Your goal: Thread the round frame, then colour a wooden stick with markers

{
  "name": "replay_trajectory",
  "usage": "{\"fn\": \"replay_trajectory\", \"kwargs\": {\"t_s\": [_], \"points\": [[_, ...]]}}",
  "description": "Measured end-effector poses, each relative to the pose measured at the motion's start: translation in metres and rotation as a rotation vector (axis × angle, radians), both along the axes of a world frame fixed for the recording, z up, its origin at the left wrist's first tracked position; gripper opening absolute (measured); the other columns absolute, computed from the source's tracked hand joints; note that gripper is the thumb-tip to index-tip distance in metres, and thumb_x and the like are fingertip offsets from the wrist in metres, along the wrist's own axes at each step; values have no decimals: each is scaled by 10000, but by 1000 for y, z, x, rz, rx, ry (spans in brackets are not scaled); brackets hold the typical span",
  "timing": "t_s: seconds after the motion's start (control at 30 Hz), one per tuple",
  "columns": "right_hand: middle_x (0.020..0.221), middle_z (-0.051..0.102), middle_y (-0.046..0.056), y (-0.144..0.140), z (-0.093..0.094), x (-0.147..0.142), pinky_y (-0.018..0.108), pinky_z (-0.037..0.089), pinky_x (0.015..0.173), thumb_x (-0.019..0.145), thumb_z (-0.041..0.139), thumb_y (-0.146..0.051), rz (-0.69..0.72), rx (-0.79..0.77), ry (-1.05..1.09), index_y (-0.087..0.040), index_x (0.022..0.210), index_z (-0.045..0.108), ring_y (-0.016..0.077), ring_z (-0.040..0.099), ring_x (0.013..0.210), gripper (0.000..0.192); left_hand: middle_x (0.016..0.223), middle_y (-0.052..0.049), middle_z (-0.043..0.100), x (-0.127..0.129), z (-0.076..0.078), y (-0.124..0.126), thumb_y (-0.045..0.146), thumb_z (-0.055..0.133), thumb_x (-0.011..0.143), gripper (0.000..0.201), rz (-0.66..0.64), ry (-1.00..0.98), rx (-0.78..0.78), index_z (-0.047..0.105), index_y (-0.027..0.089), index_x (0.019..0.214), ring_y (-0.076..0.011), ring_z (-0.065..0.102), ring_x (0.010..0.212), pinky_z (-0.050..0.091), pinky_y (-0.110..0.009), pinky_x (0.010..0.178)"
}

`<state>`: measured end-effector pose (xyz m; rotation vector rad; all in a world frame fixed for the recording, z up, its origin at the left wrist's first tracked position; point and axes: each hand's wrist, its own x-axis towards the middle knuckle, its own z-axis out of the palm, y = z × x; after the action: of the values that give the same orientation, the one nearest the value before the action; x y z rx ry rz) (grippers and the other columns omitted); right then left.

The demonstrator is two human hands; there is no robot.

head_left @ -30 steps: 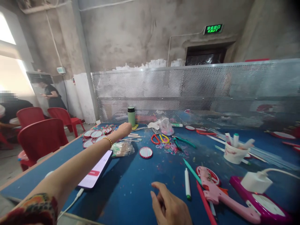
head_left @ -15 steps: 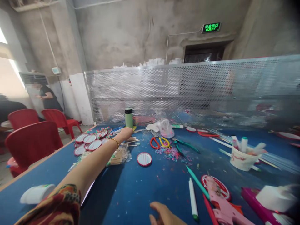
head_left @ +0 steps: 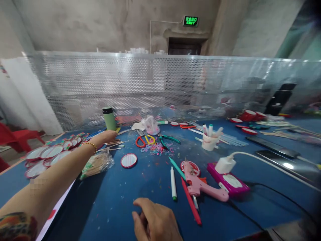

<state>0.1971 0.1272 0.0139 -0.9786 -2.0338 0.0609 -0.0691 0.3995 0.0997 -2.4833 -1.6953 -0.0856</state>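
My left hand is stretched far across the blue table, close in front of a green bottle with a black lid. Its fingers are hidden from me, so I cannot tell what they hold. Thin wooden sticks lie beside that hand, and a clear bag of sticks sits below the wrist. My right hand rests near the front of the table, fingers loosely bent and the thumb apart, with nothing visible in it. A round red-rimmed disc lies between the two hands.
Stacked red-rimmed discs stand at left. Small colourful bands, scissors and green pliers lie mid-table. On the right are a white marker, a pink glue gun, a purple power strip and a pen cup.
My view has turned to the right, so the table's things appear farther left. The left hand stays stretched out near the bottle. More of the right hand now shows.
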Motion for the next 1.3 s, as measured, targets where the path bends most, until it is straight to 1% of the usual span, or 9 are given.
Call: {"fn": "replay_trajectory", "kwargs": {"t_s": [0.1, 0.17, 0.3, 0.43, 0.5, 0.67, 0.77, 0.97, 1.3], "points": [[622, 670, -34, -4, 4, -1, 246, 414, 534, 878, 534, -188, -14, -62, 7, -229, 1028, 622, 157, 647, 519, 178, 1202, -107, 632, 3, 4, -8, 327, 590, 937, 331, 50, 72, 4, 592, 145, 1213, -232, 640, 1034, 543, -441, 878], [664, 684, -31, -7, 5, -2, 258, 408, 556, 858, 551, -180, -8, -82, 6, -241, 1036, 617, 168, 651, 549, 199, 1059, -201, 694, 10, 11, -18, 181, 495, 957, 240, 77, 84, 51, 612, 67, 1132, -298, 672, 1020, 502, -458, 882], [789, 715, -16, -13, 9, -2, 259, 410, 613, 895, 550, -194, 6, -173, -6, -250, 1069, 607, 161, 656, 620, 191, 971, -249, 716, 37, 36, -49, 152, 396, 944, 280, 89, 47, 141, 564, 59, 1148, -351, 704, 934, 499, -425, 773], [805, 713, -13, -18, 18, -3, 257, 408, 642, 931, 546, -200, -3, -192, -29, -241, 1056, 607, 161, 663, 673, 145, 879, -121, 740, 76, 61, -107, 159, 387, 919, 267, -5, -70, 165, 550, 130, 1127, -229, 713, 787, 494, -292, 687], [813, 709, -2, -21, 21, -4, 258, 414, 643, 933, 541, -182, 14, -148, -49, -223, 1041, 608, 167, 664, 696, 133, 813, -58, 737, 95, 64, -146, 141, 389, 903, 282, -139, -332, 54, 563, 145, 1125, -150, 690, 651, 482, -233, 631], [716, 663, 40, -43, 22, 13, 281, 422, 601, 960, 432, -128, 51, 177, -40, -168, 939, 620, 185, 631, 652, 193, 719, -10, 695, 128, 41, -234, 156, 413, 889, 220, -323, -615, -61, 617, 181, 969, -121, 654, 603, 473, -211, 588], [758, 680, 54, -60, 25, 50, 292, 454, 673, 964, 458, -111, -184, 310, 51, -145, 1038, 621, 181, 641, 686, 182, 675, 4, 660, 138, 17, -257, 198, 445, 886, 131, -306, -834, -288, 571, 204, 850, -130, 657, 562, 488, -216, 539], [683, 631, 19, -66, 29, 108, 266, 418, 586, 1014, 460, -284, -649, 280, -180, -170, 895, 646, 144, 600, 559, 249, 776, -70, 727, 149, -21, -245, 174, 485, 837, 43, -50, -1433, -718, 456, 193, 862, -194, 725, 620, 583, -320, 602], [719, 636, 36, -52, 15, 88, 291, 355, 479, 1011, 252, -591, -845, 116, -399, -221, 808, 591, 198, 648, 593, 541, 815, -111, 747, 140, -36, -244, 97, 477, 830, 91, 51, -1653, -776, 431, 176, 836, -194, 736, 654, 582, -328, 654]]}}
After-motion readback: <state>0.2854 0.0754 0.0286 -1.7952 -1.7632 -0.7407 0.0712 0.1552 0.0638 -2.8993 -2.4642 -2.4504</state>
